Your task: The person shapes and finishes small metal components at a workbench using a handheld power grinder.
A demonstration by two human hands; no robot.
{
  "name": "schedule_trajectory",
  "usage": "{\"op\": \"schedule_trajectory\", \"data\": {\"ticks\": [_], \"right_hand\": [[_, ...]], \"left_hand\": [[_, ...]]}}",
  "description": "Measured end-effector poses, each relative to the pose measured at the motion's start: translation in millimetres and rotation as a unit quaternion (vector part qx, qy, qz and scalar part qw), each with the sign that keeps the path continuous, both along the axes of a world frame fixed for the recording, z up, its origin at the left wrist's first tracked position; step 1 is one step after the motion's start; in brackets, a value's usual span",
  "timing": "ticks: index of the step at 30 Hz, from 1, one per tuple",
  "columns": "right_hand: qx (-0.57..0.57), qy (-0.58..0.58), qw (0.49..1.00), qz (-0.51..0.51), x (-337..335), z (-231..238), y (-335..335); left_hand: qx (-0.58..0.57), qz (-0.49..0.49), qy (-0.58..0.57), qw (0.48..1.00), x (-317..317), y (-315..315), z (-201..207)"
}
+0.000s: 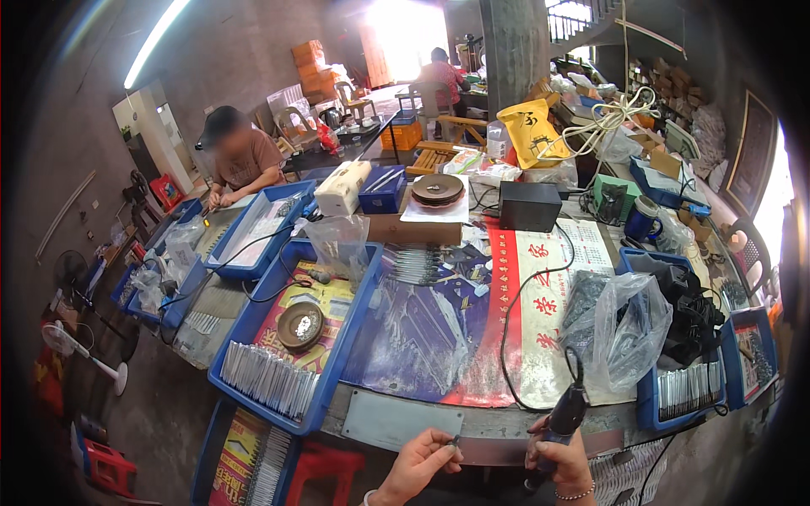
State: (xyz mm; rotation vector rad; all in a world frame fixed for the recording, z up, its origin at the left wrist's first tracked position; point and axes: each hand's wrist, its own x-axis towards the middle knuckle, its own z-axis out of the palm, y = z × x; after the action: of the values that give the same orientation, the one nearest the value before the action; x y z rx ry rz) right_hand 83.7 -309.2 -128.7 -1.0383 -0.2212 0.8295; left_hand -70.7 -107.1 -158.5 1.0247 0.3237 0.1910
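At the near edge of the table my left hand is closed, its thumb and fingertips pinching a small dark piece too small to name. My right hand wraps round a dark, slim handheld power tool with a black loop at its upper end. The tool stands tilted, its lower end poking out below my fist toward my left hand. A grey metal plate lies on the table edge just beyond my left hand.
On the left, a blue tray holds a round brown dish and rows of thin metal pieces. A clear plastic bag and a smaller blue tray lie at right. A black cable crosses the table. Another person sits far left.
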Motion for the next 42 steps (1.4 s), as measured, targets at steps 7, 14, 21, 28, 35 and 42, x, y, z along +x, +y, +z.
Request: {"op": "schedule_trajectory", "data": {"ticks": [7, 14, 21, 28, 35, 42], "right_hand": [[0.059, -0.004, 0.998, -0.032, 8, 23, 11], [0.093, 0.022, 0.993, -0.074, 15, 34, 27], [0.081, -0.017, 0.991, -0.103, 12, 37, 38], [0.089, -0.049, 0.984, -0.150, 1, 41, 46], [0.103, -0.220, 0.951, -0.189, 13, 50, 72], [0.144, -0.274, 0.924, -0.227, 34, 38, 100]], "left_hand": [[-0.030, -0.047, 0.044, 0.997, 3, -9, -7], [-0.030, -0.031, 0.022, 0.999, 12, -4, 2], [-0.035, -0.035, 0.011, 0.999, 7, -5, -1], [-0.043, -0.077, 0.045, 0.995, -3, -13, -13], [-0.050, -0.035, 0.012, 0.998, 11, 0, -8], [-0.046, -0.049, -0.002, 0.998, 13, 5, -17]]}}
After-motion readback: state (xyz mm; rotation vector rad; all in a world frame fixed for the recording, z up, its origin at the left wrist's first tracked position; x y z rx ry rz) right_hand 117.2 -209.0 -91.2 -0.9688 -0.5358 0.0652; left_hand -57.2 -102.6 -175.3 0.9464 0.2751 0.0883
